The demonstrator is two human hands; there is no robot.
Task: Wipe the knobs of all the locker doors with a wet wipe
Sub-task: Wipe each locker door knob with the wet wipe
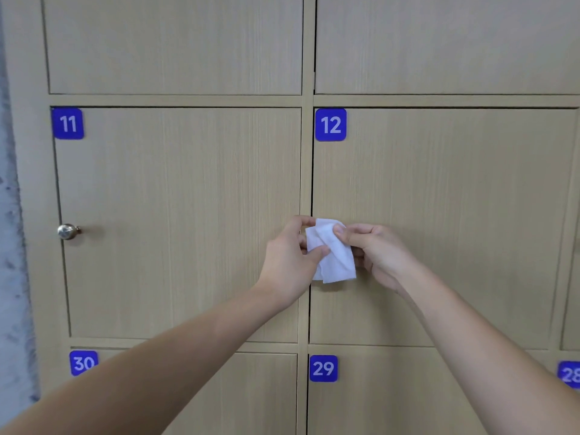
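A white wet wipe (333,255) hangs folded between both hands, in front of the left edge of locker door 12 (455,215). My left hand (290,259) pinches its left side with thumb and fingers. My right hand (373,252) pinches its upper right part. A round metal knob (67,231) sticks out at the left edge of locker door 11 (182,215), far left of the hands. The wipe and hands cover the spot at door 12's left edge, so no knob shows there.
Beige wooden lockers fill the view, with blue number tags 11 (67,123), 12 (330,124), 30 (83,362), 29 (323,368) and a partly cut tag (569,374) at the right. A grey wall (12,246) borders the lockers on the left.
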